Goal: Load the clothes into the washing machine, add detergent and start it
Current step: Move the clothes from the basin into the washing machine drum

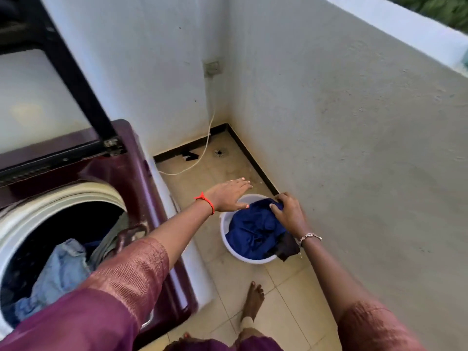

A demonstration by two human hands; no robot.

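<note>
The blue garment lies bunched in the white basin on the floor, and my right hand is clenched on its far edge, fingers curled into the cloth, so I judge I am about to lift it out. Under my wrist, at the near rim of the basin, a darker piece of cloth hangs over the side; it would come next, I think.

My left hand hovers just to the left of that grip, flat and released, palm down over the basin's rim, holding nothing. It seems placed to gather the loose folds so the garment comes up in one bundle rather than trailing.

Further left of the grip stands the washing machine, its lid raised against the wall, the drum open. Pale blue clothes already sit inside, so loading is partly done. The basin sits close beside the machine, which keeps each transfer short. I see no detergent in view. A white cable runs down the wall beyond the basin.
</note>
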